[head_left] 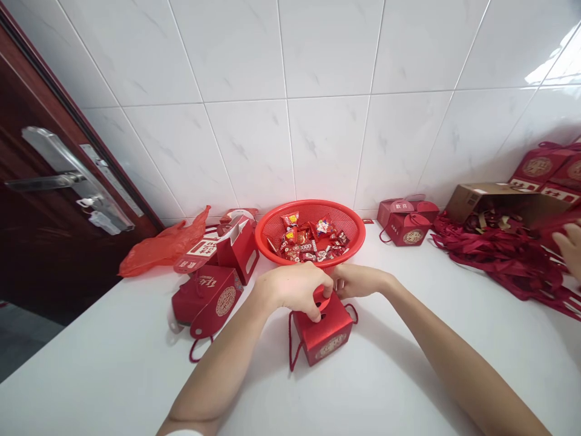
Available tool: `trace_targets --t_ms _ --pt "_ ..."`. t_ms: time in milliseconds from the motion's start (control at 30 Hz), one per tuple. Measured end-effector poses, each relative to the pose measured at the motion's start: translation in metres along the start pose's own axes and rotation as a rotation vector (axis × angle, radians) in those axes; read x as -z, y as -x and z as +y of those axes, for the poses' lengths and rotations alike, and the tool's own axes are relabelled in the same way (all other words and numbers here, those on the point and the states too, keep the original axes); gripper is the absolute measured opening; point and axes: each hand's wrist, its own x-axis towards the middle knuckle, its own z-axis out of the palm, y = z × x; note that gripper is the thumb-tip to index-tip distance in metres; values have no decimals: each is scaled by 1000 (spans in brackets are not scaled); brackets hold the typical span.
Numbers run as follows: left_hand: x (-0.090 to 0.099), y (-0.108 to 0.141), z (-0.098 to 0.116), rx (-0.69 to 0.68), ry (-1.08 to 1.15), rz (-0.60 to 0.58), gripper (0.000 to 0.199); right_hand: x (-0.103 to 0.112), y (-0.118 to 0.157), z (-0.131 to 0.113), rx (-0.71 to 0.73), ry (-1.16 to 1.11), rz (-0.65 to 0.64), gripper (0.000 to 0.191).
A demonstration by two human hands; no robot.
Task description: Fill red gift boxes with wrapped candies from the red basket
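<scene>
A small red candy box (325,327) with a gold round print and dark red cords stands on the white table in front of me. My left hand (297,286) comes over its top, thumb and fingers closed on the top flap by the slot. Behind the box, my right hand (361,280) has curled fingers against its rear upper edge; the fingertips are partly hidden. Just beyond both hands sits a red plastic basket (355,249) holding wrapped candies (305,237). Whether anything is inside the box cannot be seen.
Several red boxes (206,300) and a red plastic bag (167,245) lie at left. Farther right are two finished-looking boxes (406,221), a cardboard carton (472,197), dark red ribbons (508,260) and another person's hand (571,245). A tiled wall bounds the table.
</scene>
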Motion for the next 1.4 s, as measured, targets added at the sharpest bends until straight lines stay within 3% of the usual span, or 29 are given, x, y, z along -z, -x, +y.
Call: trace_targets --t_ms 233,467,700,867,967,1033,1200,1400 --pt "0 0 0 3 -1 5 39 28 32 -14 -61 -193 29 9" --pt "1 2 4 -35 -15 20 40 47 57 -29 20 -607 85 21" --pt "-2 -4 11 -79 5 115 31 50 67 -35 -12 -597 203 35" --pt "0 4 5 -2 100 105 66 56 79 -36 -57 -536 235 37" --pt "1 6 0 -35 128 90 88 61 87 -39 -107 -487 264 39" --pt "-2 3 -1 -68 152 74 91 63 90 -39 -136 -458 283 40" --pt "-22 -26 5 -55 218 139 87 65 95 -36 -221 -396 322 38" --pt "-43 -57 8 -88 286 387 47 66 101 -34 -297 -370 377 33"
